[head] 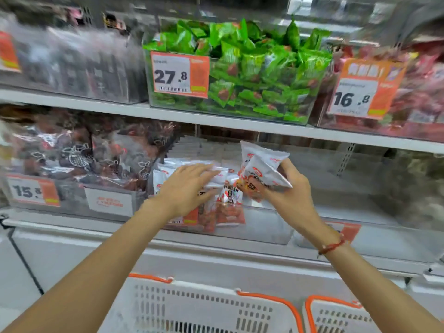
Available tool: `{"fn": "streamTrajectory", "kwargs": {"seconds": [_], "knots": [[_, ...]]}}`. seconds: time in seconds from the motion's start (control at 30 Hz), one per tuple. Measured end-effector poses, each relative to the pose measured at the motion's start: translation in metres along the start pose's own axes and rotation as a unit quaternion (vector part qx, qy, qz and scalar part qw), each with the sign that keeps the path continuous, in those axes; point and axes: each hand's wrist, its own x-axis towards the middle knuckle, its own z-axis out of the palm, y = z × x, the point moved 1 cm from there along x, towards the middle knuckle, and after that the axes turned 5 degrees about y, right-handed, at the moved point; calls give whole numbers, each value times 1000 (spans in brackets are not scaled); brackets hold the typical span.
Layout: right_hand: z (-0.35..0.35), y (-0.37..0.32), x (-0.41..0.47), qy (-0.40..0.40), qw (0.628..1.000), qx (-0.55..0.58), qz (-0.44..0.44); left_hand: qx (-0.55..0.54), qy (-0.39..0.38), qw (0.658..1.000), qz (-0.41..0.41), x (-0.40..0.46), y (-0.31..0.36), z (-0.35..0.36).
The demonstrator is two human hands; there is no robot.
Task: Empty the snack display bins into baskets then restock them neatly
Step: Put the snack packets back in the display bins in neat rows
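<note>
A clear display bin (pixel 264 227) stands on the lower shelf in the middle, holding several white-and-orange snack packets (pixel 228 207) at its left side. My left hand (pixel 185 188) lies flat with straight fingers on top of those packets. My right hand (pixel 288 188) grips a bunch of the same white-and-orange packets (pixel 262 167) just above the bin's middle. Two white baskets with orange rims sit below, one in the centre (pixel 204 308) and one at the lower right (pixel 336 316).
On the upper shelf a clear bin of green packets (pixel 240 75) carries a 27.8 price tag. A bin of red packets (pixel 384 92) is to its right, dark packets (pixel 72 155) fill the lower left bin. A white shelf edge (pixel 216 248) runs below the bins.
</note>
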Motion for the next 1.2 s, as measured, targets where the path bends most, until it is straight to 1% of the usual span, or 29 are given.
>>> {"fn": "streamTrajectory", "kwargs": {"seconds": [0.07,0.13,0.2,0.27,0.3,0.37,0.4,0.47,0.5,0.53,0.6,0.67,0.7,0.8,0.83,0.9,0.97,1.0,1.1,1.2], "knots": [[9,15,16,-69,997,-19,25,37,1,999,5,3,-5,5],[18,26,29,-149,986,-1,80,53,32,998,2,4,-9,4],[28,34,38,-219,961,46,162,61,48,997,5,4,-10,3],[39,40,44,-245,936,79,240,58,52,997,2,5,-12,2],[43,42,46,-255,928,68,263,57,46,997,-1,6,-13,3],[50,44,45,-306,907,-9,288,51,25,998,-12,9,-14,4],[52,44,43,-334,895,-52,293,42,13,999,-19,10,-14,4],[53,45,41,-355,883,-111,288,21,-9,999,-35,10,-12,4],[51,45,42,-358,881,-114,287,12,-21,999,-46,9,-11,4],[48,46,43,-356,882,-94,295,6,-28,998,-55,9,-9,3],[40,44,47,-334,889,-21,312,-3,-22,998,-61,9,-6,4],[34,43,49,-286,909,28,302,-15,-4,997,-70,10,-3,7],[33,41,49,-259,924,38,280,-22,3,997,-79,11,-1,8],[36,40,46,-221,954,0,202,4,12,997,-76,14,2,12],[38,41,44,-203,961,-9,189,12,12,997,-72,15,3,13],[44,44,39,-143,975,-26,169,10,15,997,-72,18,3,14],[53,46,35,-92,982,-69,150,-4,22,996,-81,19,2,14],[58,46,33,-82,981,-99,143,-9,29,996,-85,20,2,15],[66,41,30,-103,972,-164,130,7,42,996,-81,19,1,18],[62,38,29,-174,957,-206,108,40,35,997,-61,18,1,20]]}}
